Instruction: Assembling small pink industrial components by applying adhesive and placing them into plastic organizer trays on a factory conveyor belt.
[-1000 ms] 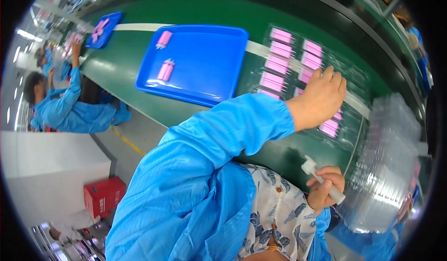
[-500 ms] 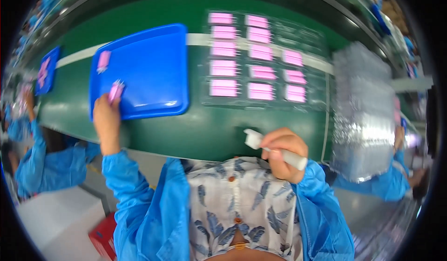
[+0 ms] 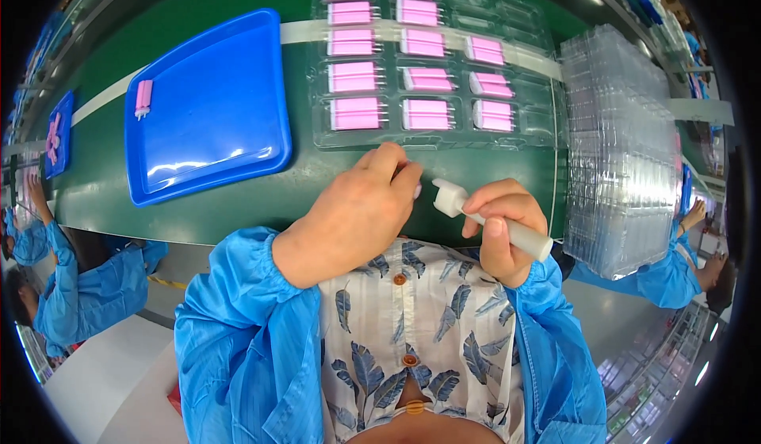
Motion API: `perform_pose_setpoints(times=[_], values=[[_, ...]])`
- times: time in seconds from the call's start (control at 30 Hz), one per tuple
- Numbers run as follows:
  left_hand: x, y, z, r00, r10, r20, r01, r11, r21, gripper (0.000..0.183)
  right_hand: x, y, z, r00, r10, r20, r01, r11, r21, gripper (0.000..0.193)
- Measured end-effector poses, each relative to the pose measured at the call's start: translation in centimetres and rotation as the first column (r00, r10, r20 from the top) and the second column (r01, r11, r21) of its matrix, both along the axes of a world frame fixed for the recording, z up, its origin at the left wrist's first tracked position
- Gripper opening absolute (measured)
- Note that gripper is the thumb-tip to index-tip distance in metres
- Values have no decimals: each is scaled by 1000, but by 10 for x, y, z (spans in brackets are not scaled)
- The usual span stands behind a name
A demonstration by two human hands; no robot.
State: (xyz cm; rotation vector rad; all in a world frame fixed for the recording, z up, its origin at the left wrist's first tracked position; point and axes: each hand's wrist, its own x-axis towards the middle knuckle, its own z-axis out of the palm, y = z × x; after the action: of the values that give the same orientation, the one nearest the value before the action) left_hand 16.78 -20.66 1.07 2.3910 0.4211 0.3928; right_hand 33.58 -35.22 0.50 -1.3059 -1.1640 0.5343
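My left hand [image 3: 361,210] is closed in front of my chest, fingers pinched on a pink twin-cylinder piece [image 3: 418,191]. Only a sliver of that piece shows past the fingertips. Just right of it, my right hand [image 3: 507,226] grips a white tube-shaped device [image 3: 523,240] with a notched head, which points toward the left hand. A small gap separates the two. Beyond the hands lies a clear plastic tray [image 3: 468,140], where several pink pieces [image 3: 355,114] with thin metal pins sit in rows of compartments.
To the left, a blue tray [image 3: 214,103] holds one pink piece [image 3: 143,99]. A tall stack of clear plastic trays [image 3: 618,151] stands on the right of the green table [image 3: 297,182]. Co-workers in blue [image 3: 99,285] sit at both sides; a smaller blue tray [image 3: 59,135] lies far left.
My left hand has come right from the blue tray to my chest, bringing a pink piece out of it. The right hand still grips the white device, slightly shifted.
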Motion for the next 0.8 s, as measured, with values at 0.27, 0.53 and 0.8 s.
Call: perform_pose_setpoints(times=[0.27,0.53,0.8], values=[[15,4,-25,983,-94,156,104,993,-59,31,9,10,-27,994,94,-51,-102,976,-191,8],[0,7,-51,977,-68,204,94,988,-122,43,17,19,-27,986,168,18,-166,982,-85,3],[4,0,-54,992,-42,119,56,991,-121,35,23,20,-7,975,71,209,-77,997,21,8]])
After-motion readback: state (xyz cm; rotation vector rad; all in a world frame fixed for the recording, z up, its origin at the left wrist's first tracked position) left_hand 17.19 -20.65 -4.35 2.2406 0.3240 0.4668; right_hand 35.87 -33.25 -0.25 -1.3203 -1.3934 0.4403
